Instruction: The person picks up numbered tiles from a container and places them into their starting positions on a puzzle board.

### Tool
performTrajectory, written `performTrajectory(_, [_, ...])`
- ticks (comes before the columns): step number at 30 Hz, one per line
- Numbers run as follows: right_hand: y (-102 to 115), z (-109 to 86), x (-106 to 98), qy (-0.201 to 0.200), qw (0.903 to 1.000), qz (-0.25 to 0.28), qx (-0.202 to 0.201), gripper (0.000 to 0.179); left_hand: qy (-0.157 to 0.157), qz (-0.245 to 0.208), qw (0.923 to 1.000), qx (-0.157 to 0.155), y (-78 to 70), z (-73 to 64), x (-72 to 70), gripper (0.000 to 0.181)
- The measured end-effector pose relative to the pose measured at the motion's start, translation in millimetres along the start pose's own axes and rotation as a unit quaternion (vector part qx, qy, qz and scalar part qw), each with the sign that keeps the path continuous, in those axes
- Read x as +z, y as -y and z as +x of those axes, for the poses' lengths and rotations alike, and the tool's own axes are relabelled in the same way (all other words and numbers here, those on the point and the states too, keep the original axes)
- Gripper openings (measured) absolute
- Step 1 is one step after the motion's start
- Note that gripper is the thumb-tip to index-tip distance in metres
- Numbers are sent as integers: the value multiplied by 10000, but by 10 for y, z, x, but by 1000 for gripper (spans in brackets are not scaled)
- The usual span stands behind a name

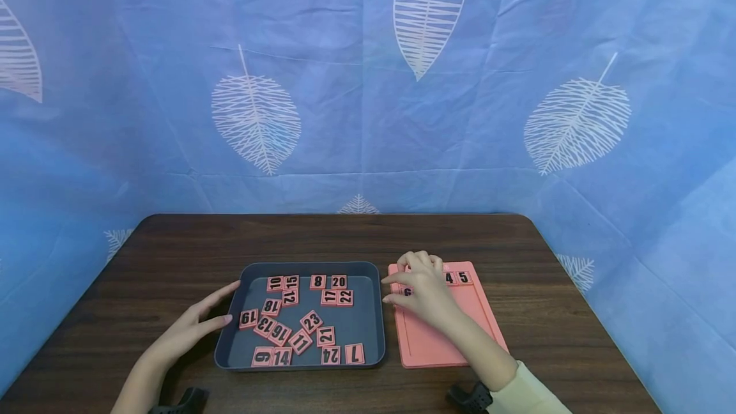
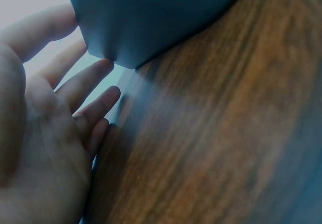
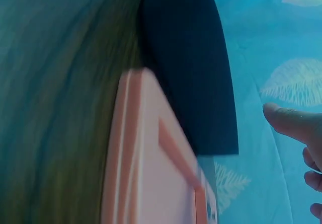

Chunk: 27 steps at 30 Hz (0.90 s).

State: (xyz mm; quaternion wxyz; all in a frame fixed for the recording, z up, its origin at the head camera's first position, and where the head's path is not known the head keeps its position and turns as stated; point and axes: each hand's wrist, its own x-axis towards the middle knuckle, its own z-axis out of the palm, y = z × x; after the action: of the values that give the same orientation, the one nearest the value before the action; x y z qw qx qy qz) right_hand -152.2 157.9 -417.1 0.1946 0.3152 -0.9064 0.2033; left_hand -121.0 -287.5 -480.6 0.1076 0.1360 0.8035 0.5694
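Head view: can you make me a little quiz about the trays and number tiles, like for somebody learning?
1. True or false: the pink, square, plastic-looking tile marked 5 lies in the dark grey, rectangular, plastic-looking tray.
2. Which grip is over the pink, flat, rectangular, plastic-looking board?
3. Fill in: in the picture, just right of the pink, square tile marked 8 is the tile marked ___.

Key: 1. False, it's on the board. 2. The right grip. 3. 20.

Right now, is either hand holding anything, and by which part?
Nothing held, as far as the views show. Left hand only touches the tray's left side; right hand is over the board, seemingly empty.
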Motion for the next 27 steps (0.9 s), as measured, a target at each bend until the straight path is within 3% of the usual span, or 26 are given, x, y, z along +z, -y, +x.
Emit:
performTrajectory(6, [183, 73, 81, -78, 9997, 201, -144, 27, -12, 38, 10000, -8, 19, 6, -4, 61])
performTrajectory(17, [492, 187, 250, 128, 9980, 519, -324, 27, -25, 13, 10000, -78, -1, 11, -11, 62])
performTrajectory(27, [773, 230, 416, 712, 9947, 622, -396, 26, 2, 51, 10000, -37, 6, 4, -14, 61])
